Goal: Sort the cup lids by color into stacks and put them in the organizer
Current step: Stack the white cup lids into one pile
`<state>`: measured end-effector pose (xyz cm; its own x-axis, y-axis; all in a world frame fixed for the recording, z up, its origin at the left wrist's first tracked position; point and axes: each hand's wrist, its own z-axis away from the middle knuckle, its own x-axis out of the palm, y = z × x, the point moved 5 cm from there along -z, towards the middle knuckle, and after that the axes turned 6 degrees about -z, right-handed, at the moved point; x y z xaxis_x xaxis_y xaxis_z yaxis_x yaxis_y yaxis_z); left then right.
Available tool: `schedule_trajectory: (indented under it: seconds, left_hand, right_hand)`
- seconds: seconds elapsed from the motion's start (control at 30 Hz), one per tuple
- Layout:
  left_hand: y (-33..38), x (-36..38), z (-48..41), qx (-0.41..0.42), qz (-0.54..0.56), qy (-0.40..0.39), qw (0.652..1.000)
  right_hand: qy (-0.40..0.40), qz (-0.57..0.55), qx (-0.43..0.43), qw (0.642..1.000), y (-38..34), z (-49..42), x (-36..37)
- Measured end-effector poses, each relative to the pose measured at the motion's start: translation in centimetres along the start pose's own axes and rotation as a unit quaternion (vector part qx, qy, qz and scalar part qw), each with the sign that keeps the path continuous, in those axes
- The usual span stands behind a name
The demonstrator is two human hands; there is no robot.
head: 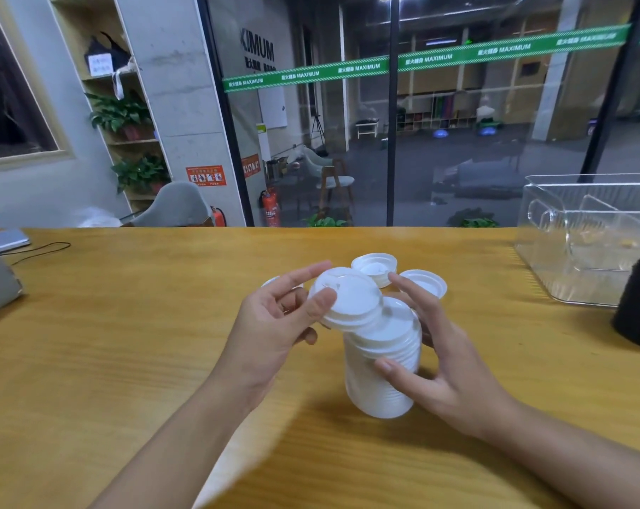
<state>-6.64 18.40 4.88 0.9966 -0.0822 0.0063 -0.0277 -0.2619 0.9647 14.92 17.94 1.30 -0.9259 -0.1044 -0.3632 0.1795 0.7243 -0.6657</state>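
The left hand (270, 325) pinches a round white plastic lid (349, 297). At 5 o'clock, the right hand (458, 372) grips a white lid stack (366, 393).

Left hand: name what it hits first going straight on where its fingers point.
The left hand, pinching a white lid, would probably meet the lid stack in the right hand; depth unclear.
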Motion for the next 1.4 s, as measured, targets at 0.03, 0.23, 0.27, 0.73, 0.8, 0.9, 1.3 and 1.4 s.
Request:
schedule_trajectory:
  seconds: [0.03, 0.23, 0.27, 0.73, 0.8, 0.9, 1.3, 1.4]
  left_hand:
    - [0.1, 0.1, 0.1, 0.014, -0.042, -0.004, 0.999]
    - [-0.2, 1.2, 0.7, 0.048, -0.141, -0.016, 0.989]
    - [-0.4, 1.2, 0.7, 0.056, -0.169, -0.006, 0.984]
    - [0.0, 2.6, 1.1, 0.112, -0.177, -0.036, 0.977]
    - [0.0, 2.8, 1.1, 0.117, -0.188, -0.034, 0.974]
    - [-0.1, 2.8, 1.1, 0.122, -0.199, -0.028, 0.972]
    - [-1.2, 3.7, 1.4, 0.092, -0.19, -0.046, 0.976]
    - [-1.3, 3.8, 1.3, 0.089, -0.192, -0.048, 0.976]
  right_hand:
    - [-0.001, 0.001, 0.0, 1.0, 0.0, 0.0, 0.0]
    - [0.001, 0.0, 0.005, 1.0, 0.1, 0.0, -0.1]
    - [0.002, -0.002, 0.007, 1.0, 0.1, 0.0, -0.1]
    - [-0.01, -0.001, 0.011, 1.0, 0.0, 0.1, 0.1]
    - [-0.013, 0.013, -0.003, 1.0, -0.2, 0.0, 0.2]
    - [-0.01, 0.019, -0.02, 1.0, -0.2, 0.0, 0.2]
    - [-0.031, 0.017, 0.015, 0.999, 0.3, 0.2, 0.2]
    - [-0.035, 0.02, 0.018, 0.999, 0.2, 0.3, 0.2]
